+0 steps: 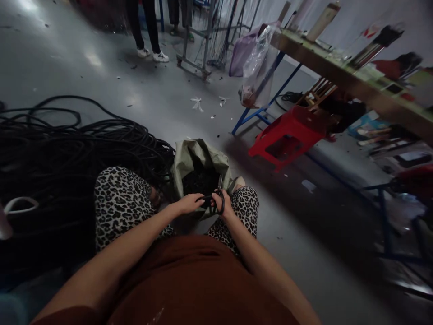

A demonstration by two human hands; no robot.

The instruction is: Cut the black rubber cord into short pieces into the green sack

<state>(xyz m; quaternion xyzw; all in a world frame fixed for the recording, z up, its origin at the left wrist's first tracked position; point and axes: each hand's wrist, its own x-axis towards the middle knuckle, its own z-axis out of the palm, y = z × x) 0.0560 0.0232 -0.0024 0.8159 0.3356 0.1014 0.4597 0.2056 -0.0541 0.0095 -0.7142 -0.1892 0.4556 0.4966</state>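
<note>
Over the mouth of an open pale green woven sack (184, 158), both my hands are close together. My right hand (223, 203) is closed on a pair of scissors (221, 181) with black handles, the blades pointing away from me. Between my hands is a short black piece (207, 201), too dark to name its kind. My left hand (190, 203) pinches its left end, and my right fingers touch its other end. Dark pieces (199, 183) lie inside the sack, hard to make out in the shadow.
Long black cords or tubing (101, 131) heap up on the left. A red plastic stool (287, 135) stands at the right, beside a workbench (338, 67) with blue legs and hanging plastic bags (259, 58). Beyond, a person's legs (150, 27) show near a metal rack (203, 40).
</note>
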